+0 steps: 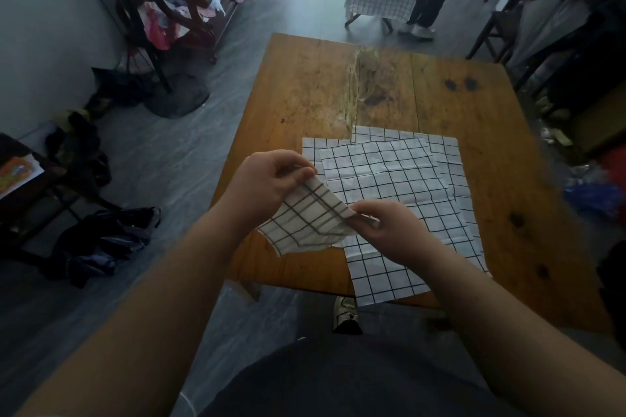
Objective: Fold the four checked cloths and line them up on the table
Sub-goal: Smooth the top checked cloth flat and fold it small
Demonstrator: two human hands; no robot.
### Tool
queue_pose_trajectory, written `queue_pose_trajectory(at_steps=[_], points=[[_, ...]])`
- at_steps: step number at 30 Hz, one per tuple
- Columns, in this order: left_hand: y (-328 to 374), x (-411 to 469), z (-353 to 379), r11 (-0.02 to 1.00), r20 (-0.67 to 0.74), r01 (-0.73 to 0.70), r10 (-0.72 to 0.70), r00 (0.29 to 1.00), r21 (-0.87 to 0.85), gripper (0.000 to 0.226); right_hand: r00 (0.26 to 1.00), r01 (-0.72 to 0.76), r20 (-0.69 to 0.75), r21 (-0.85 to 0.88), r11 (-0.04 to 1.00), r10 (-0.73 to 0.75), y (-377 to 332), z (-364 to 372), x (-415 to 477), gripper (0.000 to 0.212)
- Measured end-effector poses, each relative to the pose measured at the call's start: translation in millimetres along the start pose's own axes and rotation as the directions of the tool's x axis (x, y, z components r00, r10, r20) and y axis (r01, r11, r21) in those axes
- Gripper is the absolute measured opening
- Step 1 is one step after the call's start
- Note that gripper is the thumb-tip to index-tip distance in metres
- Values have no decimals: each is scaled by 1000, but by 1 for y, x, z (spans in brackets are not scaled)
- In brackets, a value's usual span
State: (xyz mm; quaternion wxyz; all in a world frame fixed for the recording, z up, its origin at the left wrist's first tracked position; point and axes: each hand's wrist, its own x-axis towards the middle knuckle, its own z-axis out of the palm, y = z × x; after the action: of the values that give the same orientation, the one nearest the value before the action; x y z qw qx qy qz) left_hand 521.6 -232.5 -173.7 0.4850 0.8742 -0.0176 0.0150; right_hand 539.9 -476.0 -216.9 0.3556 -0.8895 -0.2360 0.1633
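Both hands, left (267,179) & right (389,230), pinch our folded cloth (308,220) above table (508,213) near edge; flat cloths (389,173) overlap beside.

We see a worn wooden table (491,179), its middle board scarred by a pale, rough strip (355,88) running away from us. On its near half lie flat checked cloths (389,179), overlapping one another, the nearest one hanging slightly over the near edge.
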Motion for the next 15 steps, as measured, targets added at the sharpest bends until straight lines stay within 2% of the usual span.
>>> queue_pose_trajectory(at_steps=[2, 6, 8, 10, 12, 15], points=[[-6, 3, 1, 1000, -43, 2, -1, 999, 10, 12, 1000, 22, -9, 53, 998, -21, -6, 3, -2, 16], [-11, 4, 12, 988, -92, 66, -53, 994, 142, 60, 999, 16, -43, 148, 989, -9, -13, 7, -7, 17], [-8, -2, 19, 987, -16, 69, -67, 998, 147, 65, 997, 2, -77, 153, 988, 10, -12, 8, -7, 17], [-3, -11, 29, 990, 149, 67, -86, 985, 125, 64, 995, 5, -100, 139, 990, 9, -13, 8, -9, 25], [-2, -21, 40, 984, 275, 40, -88, 957, 175, 66, 995, 19, -103, 93, 995, -9, -15, 7, -10, 34], [-9, -29, 52, 980, 307, -29, -34, 951, 198, 61, 996, 37, -82, 62, 997, -32, -20, 5, -12, 36]])
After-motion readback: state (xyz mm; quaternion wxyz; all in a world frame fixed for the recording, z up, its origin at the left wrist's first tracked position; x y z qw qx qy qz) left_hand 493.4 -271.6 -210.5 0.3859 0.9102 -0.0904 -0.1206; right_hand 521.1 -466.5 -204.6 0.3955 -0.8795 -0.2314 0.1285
